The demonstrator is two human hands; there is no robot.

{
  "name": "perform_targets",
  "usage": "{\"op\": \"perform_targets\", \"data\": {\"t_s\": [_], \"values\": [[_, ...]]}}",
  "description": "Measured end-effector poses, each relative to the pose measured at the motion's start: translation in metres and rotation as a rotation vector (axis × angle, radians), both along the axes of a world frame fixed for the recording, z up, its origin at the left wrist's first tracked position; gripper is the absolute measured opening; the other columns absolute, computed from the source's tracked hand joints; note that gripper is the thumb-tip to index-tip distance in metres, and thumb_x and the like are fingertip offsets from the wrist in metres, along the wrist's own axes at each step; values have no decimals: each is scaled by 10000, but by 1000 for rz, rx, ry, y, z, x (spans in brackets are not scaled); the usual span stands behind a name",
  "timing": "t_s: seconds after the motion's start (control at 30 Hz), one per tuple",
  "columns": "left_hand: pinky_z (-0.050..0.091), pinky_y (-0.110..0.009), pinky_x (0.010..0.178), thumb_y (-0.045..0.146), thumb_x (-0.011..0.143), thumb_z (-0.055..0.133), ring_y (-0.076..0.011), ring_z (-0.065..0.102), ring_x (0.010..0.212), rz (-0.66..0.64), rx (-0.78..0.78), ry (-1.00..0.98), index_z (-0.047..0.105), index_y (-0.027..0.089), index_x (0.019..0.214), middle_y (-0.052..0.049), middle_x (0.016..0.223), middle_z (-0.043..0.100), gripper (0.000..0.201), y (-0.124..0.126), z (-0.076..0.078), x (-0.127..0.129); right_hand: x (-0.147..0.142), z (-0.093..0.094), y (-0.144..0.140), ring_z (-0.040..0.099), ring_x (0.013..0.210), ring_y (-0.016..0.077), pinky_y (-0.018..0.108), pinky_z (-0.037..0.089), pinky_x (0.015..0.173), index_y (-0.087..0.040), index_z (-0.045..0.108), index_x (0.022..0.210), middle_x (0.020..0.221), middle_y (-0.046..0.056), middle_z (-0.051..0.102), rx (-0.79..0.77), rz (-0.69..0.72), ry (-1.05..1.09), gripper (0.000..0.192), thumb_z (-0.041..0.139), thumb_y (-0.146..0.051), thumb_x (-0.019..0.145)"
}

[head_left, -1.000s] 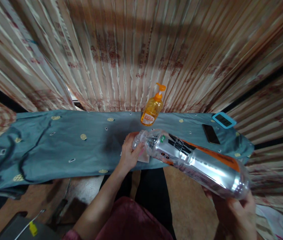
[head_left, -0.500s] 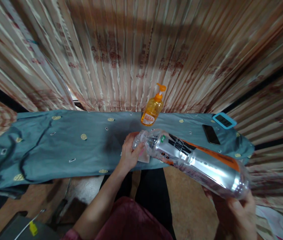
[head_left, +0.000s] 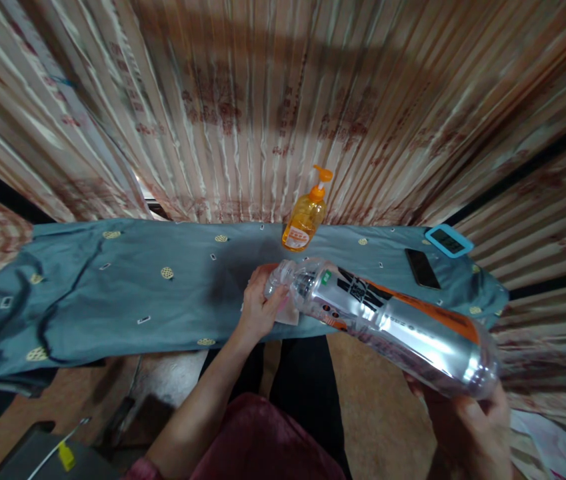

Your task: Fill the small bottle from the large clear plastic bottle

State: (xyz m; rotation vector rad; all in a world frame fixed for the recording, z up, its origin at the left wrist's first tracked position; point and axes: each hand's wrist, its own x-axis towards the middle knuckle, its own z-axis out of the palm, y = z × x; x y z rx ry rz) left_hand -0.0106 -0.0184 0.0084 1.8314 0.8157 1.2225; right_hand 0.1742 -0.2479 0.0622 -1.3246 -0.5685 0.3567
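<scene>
Bottle (head_left: pixel 387 323), a big clear plastic one with a silver, black and orange label, lies almost flat in the air, tilted a little with its neck lower toward the surface (head_left: pixel 113 293). Its neck end is above the near edge of the surface, in front of the soap dispenser (head_left: pixel 306 217), and its base end is out past the edge, over the floor (head_left: pixel 373 407).

Left hand (head_left: pixel 259 305) is at the neck of the bottle. Its fingers (head_left: pixel 263 275) are curled around the mouth part and the thumb presses from the near side, so the hand pinches the top of the bottle; whether a cap is under the fingers I cannot tell. A small pale piece, maybe paper or cloth (head_left: pixel 289 315), shows just under this hand, touching the surface.

Right hand (head_left: pixel 467 420) supports the base of the bottle from below, its fingers bent around the bottom.

The surface has a blue-grey cloth with small gold marks. The orange soap dispenser stands upright behind the bottle's neck, near the striped curtain (head_left: pixel 243 113). A dark phone (head_left: pixel 421 268) lies flat behind the bottle's middle, and a small device with a blue frame (head_left: pixel 447 241) lies just beyond the phone, both well apart from the hands.
</scene>
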Motion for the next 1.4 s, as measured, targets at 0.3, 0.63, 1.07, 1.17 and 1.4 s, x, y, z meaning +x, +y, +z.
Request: {"op": "perform_targets", "data": {"t_s": [0.3,0.63,1.07,1.17,1.4], "values": [[516,-459,967,507,936,544,-295,665,1060,11,-15,10,656,170,1130,-129,1113,718,405,0,0,-1,-6,7,-1,537,731,193,311,476,518,-277,615,1388,1305,116,582,-12,10,14,694,796,-396,729],[513,-445,965,528,944,533,-288,662,1057,10,-8,-3,658,171,1129,-126,1106,714,422,0,-1,0,-1,2,1,549,680,194,316,453,469,-289,620,1384,1275,117,596,4,1,-12,707,800,-407,711],[506,-434,968,579,936,530,-286,659,1056,10,-33,3,662,181,1127,-119,1101,711,460,0,0,0,2,-3,0,522,615,167,294,429,469,-262,652,1342,990,45,577,43,13,-6,664,800,-375,704],[507,-436,968,570,936,536,-289,661,1050,12,-41,3,667,187,1126,-118,1099,710,447,0,1,0,-1,-1,1,546,636,172,293,440,482,-274,659,1332,1019,45,593,32,7,-1,662,808,-396,698],[508,-447,976,545,946,534,-292,659,1071,-1,-30,-3,658,168,1143,-135,1126,711,444,0,0,-1,-2,1,1,552,663,188,306,440,503,-288,650,1334,1058,62,633,7,12,-6,660,807,-443,713]]}}
